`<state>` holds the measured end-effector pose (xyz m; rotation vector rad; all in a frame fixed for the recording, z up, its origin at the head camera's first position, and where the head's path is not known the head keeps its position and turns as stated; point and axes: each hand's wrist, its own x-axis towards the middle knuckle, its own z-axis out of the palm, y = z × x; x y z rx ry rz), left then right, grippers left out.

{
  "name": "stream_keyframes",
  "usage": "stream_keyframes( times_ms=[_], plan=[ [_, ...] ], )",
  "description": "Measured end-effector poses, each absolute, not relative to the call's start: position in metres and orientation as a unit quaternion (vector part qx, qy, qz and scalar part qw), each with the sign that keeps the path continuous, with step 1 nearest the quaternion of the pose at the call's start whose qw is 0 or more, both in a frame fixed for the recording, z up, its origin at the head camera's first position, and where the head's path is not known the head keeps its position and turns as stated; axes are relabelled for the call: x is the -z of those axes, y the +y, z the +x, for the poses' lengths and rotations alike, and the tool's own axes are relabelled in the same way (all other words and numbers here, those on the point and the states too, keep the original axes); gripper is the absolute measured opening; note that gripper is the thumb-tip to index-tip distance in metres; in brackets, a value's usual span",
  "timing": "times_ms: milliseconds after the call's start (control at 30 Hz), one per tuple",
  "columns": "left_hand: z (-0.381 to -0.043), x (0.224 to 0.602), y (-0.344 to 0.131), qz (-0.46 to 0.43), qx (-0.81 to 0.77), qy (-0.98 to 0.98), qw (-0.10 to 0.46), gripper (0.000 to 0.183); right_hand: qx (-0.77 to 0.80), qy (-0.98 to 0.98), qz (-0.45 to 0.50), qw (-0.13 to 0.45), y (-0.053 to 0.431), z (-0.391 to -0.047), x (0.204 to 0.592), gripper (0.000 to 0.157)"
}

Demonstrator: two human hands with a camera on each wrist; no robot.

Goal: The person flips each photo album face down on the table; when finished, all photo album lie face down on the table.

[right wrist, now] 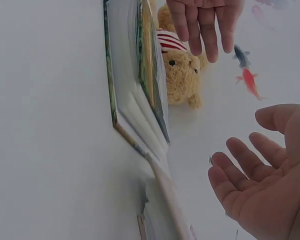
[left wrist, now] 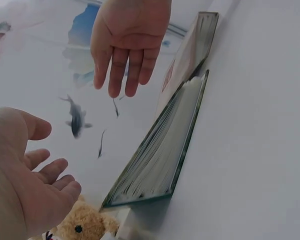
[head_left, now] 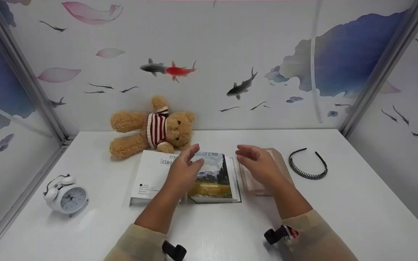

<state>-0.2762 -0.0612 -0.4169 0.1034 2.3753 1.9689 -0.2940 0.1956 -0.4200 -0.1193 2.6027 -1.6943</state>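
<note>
Both hands are raised over the books, palms facing each other, and hold nothing. My left hand (head_left: 183,172) hovers above the inner side of the painting-covered book (head_left: 214,185), its fingers relaxed. In the left wrist view the left palm (left wrist: 27,175) is seen beside that book's page edges (left wrist: 160,145). My right hand (head_left: 261,166) is over a tan, translucent-looking flat book (head_left: 249,185), with loosely bent fingers; the right wrist view shows its palm (right wrist: 270,185) bare. To the left lies a white book (head_left: 147,177) with dark printed characters, partly covered by the left forearm.
A brown teddy bear (head_left: 156,128) in a red-and-white striped top lies on its side behind the books. On the left stands a white twin-bell alarm clock (head_left: 73,199). A dark toothed headband (head_left: 308,175) lies at the right. Patterned panels (head_left: 209,36) enclose the white table (head_left: 212,232).
</note>
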Motion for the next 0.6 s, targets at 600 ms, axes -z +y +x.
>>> stream_keyframes(
  times_ms=[600],
  plan=[
    [-0.28,0.442,-0.106,0.002,-0.615,0.786,0.07,0.065,0.596,0.799,-0.03,0.078,0.155,-0.3,0.439,0.045]
  ],
)
